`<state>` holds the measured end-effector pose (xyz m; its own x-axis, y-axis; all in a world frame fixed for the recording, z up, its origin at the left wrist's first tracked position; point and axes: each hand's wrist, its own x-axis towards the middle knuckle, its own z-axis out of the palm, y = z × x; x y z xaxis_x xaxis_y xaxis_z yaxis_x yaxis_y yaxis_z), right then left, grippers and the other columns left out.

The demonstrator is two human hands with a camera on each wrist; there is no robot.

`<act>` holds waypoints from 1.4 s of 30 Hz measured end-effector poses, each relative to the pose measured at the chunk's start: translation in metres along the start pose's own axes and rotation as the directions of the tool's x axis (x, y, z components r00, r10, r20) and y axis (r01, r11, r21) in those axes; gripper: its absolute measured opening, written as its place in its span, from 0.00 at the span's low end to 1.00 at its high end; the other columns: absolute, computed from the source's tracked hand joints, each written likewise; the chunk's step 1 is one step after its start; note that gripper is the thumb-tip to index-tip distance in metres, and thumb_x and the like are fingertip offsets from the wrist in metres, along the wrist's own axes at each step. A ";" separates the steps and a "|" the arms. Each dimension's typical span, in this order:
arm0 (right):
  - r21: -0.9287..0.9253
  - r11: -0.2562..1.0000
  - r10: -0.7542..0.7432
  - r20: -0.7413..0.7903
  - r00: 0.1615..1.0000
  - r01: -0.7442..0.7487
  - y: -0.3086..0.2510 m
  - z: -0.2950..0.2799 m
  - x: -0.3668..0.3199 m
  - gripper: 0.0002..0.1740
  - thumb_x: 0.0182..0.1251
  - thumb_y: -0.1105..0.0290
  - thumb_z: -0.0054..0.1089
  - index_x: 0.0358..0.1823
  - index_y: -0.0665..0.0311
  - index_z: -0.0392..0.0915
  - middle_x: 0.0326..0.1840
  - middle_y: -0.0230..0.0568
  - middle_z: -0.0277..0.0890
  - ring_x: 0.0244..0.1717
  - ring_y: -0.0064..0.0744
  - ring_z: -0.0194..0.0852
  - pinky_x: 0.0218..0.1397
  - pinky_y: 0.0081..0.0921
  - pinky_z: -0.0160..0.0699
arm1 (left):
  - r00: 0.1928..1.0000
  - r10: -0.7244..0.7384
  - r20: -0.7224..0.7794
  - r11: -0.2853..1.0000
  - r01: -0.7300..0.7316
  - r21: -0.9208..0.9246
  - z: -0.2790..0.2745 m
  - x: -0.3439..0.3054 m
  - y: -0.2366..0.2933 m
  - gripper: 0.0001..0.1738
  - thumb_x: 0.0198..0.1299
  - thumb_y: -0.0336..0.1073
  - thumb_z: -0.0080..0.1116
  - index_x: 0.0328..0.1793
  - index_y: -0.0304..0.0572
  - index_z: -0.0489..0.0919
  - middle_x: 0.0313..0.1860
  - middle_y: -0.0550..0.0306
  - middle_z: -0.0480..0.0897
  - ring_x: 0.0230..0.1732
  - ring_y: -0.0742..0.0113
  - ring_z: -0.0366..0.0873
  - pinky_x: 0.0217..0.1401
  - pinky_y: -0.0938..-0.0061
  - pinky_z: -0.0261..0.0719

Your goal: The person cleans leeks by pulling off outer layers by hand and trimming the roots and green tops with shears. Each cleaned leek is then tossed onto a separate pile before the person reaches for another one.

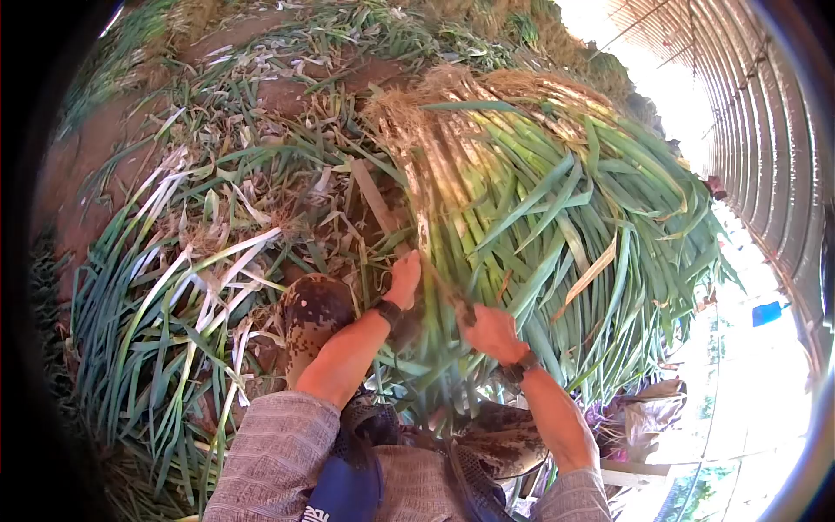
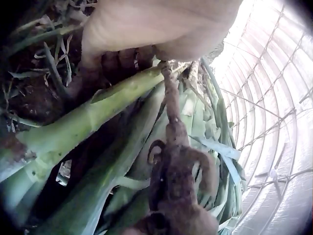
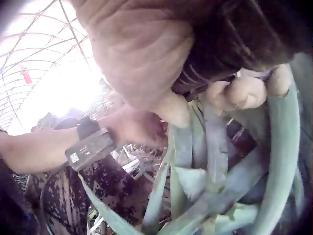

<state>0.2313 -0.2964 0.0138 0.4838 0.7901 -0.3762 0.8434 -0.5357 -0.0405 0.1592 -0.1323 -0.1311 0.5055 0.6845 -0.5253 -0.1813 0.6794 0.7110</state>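
My left hand (image 1: 404, 278) grips a green onion stalk (image 2: 93, 107) at the near left edge of a large pile of long green onions (image 1: 513, 191). To its right, my right hand (image 1: 494, 335) grips a dark-handled tool (image 3: 220, 49), fingers curled round the thick handle over green leaves (image 3: 283, 156). In the left wrist view, a rough brown shaft (image 2: 173, 105) runs up to the left hand's underside, widening below into a hooked, knobby part. I cannot tell what kind of tool it is. The pile's roots point away, its leaves toward the right and near side.
Loose green onions with white stems (image 1: 200, 287) lie on the ground at left. Trimmed leaves and husks (image 1: 287, 139) litter the soil behind. The person's knee (image 1: 317, 309) stands beside the left forearm. A ribbed greenhouse wall (image 1: 774, 148) curves along the right.
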 end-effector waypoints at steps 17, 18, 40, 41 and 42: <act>0.028 0.988 -0.153 -0.032 0.988 0.154 0.018 -0.013 -0.027 0.23 0.66 0.48 0.57 0.40 0.66 0.76 0.30 0.58 0.81 0.36 0.65 0.79 0.43 0.53 0.76 | 0.987 0.159 0.005 0.980 -0.157 -0.124 -0.015 0.029 0.000 0.23 0.75 0.52 0.48 0.59 0.41 0.78 0.48 0.54 0.78 0.50 0.63 0.74 0.55 0.61 0.72; -0.021 0.998 -0.054 -0.079 0.995 0.052 0.027 -0.008 -0.024 0.23 0.65 0.49 0.58 0.42 0.65 0.75 0.31 0.57 0.81 0.37 0.64 0.79 0.43 0.53 0.76 | 0.992 0.127 0.020 0.992 -0.127 -0.014 -0.017 0.026 0.009 0.23 0.74 0.51 0.52 0.61 0.41 0.77 0.50 0.56 0.79 0.52 0.63 0.74 0.56 0.62 0.72; 0.074 0.924 -0.299 -0.473 0.829 0.375 0.054 0.023 -0.044 0.18 0.56 0.58 0.67 0.38 0.62 0.73 0.25 0.51 0.79 0.31 0.60 0.80 0.36 0.50 0.76 | 0.944 0.326 0.057 0.940 -0.317 -0.128 0.004 -0.024 0.159 0.12 0.62 0.37 0.68 0.43 0.42 0.77 0.31 0.61 0.77 0.30 0.65 0.80 0.29 0.60 0.87; 0.120 0.917 -0.294 -0.446 0.846 0.382 0.051 0.022 -0.041 0.16 0.59 0.57 0.64 0.39 0.62 0.74 0.28 0.52 0.80 0.34 0.59 0.81 0.38 0.51 0.77 | 0.943 0.314 0.107 0.946 -0.301 -0.122 -0.004 -0.009 0.160 0.12 0.63 0.36 0.67 0.45 0.42 0.76 0.33 0.60 0.76 0.32 0.63 0.81 0.30 0.56 0.87; 0.167 0.908 -0.288 -0.413 0.864 0.383 0.048 0.021 -0.039 0.16 0.62 0.57 0.61 0.39 0.62 0.75 0.31 0.53 0.82 0.36 0.59 0.81 0.41 0.52 0.78 | 0.948 0.296 0.114 0.952 -0.284 -0.110 -0.003 -0.013 0.164 0.11 0.64 0.37 0.66 0.45 0.42 0.76 0.33 0.60 0.76 0.34 0.62 0.81 0.32 0.53 0.88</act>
<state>0.2476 -0.3595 0.0071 0.2713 0.9600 0.0689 0.9125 -0.2337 -0.3357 0.1205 -0.0295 -0.0090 0.5214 0.8205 -0.2344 -0.4092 0.4815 0.7751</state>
